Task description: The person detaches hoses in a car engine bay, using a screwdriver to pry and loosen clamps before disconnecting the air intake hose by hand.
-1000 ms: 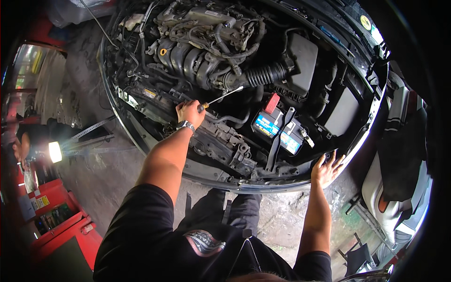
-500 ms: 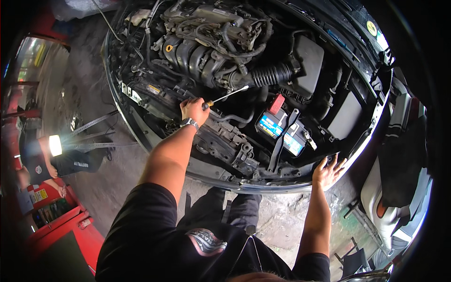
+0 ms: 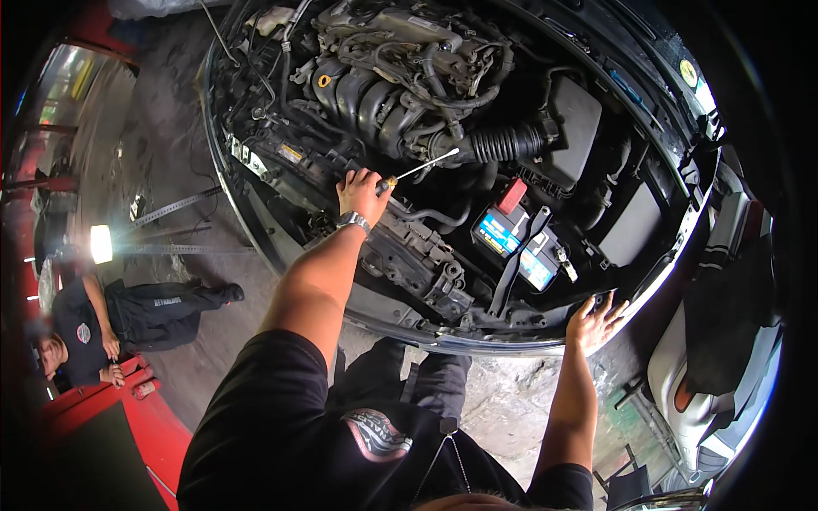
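Note:
My left hand (image 3: 362, 194) is closed round the handle of a screwdriver (image 3: 429, 165), above the front crossmember of an open engine bay. The screwdriver's bright shaft slants up and right, its tip near the ribbed black intake hose (image 3: 509, 143). Most of the handle is hidden in my fingers. My right hand (image 3: 592, 328) rests with fingers spread on the car's front edge (image 3: 503, 343), at the right corner, holding nothing. Between the hands sits a car battery (image 3: 496, 230) with a blue and white label, a red terminal cover (image 3: 512, 196) and a black hold-down bar (image 3: 516, 264).
The engine (image 3: 375, 98) with its curved intake pipes fills the far middle; a black air filter box (image 3: 575, 128) stands to its right. At left are a person in dark clothes (image 3: 81, 328), a bright lamp (image 3: 101, 244) and a red cabinet (image 3: 158, 426). A covered motorbike (image 3: 682, 366) stands at right.
The view has shifted slightly, so the engine bay sits a little further right. Both hands keep their hold and place. The person at left shows more fully, face and legs now in view.

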The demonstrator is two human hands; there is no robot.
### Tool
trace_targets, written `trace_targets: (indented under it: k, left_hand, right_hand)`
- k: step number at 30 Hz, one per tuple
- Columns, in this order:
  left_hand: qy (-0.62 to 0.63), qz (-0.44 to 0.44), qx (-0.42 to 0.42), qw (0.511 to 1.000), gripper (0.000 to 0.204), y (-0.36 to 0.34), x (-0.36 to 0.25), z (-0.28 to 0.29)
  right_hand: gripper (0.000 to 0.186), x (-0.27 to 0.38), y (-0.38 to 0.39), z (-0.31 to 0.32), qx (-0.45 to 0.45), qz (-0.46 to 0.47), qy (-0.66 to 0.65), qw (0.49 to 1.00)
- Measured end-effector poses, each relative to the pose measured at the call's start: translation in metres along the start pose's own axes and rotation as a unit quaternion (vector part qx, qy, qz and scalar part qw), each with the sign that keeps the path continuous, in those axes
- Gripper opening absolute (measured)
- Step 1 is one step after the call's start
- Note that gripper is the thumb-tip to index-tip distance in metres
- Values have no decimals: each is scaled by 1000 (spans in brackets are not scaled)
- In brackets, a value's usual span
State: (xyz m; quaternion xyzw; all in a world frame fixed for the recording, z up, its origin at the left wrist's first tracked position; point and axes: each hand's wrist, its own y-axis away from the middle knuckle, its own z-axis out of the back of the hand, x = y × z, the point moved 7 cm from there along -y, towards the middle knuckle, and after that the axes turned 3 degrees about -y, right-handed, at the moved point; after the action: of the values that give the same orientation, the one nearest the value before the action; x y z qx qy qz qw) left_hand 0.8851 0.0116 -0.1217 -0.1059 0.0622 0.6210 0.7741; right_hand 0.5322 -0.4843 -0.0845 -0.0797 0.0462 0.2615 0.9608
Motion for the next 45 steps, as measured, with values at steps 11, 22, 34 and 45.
trace_targets:
  k: [11, 22, 34, 45]
  left_hand:
    - [67, -32, -35, 997, 33, 0, 3, 1]
    - [60, -45, -33, 997, 33, 4, -1, 5]
    - [42, -39, -17, 998, 31, 3, -3, 6]
    - [61, -16, -4, 998, 28, 9, -4, 4]
  right_hand:
    - [64, 0, 0, -3, -14, 4, 2, 1000]
    - [63, 2, 0, 2, -18, 17, -19, 1000]
    - [64, 2, -1, 0, 8, -4, -9, 1000]
    - [61, 6, 2, 12, 2, 12, 30, 999]
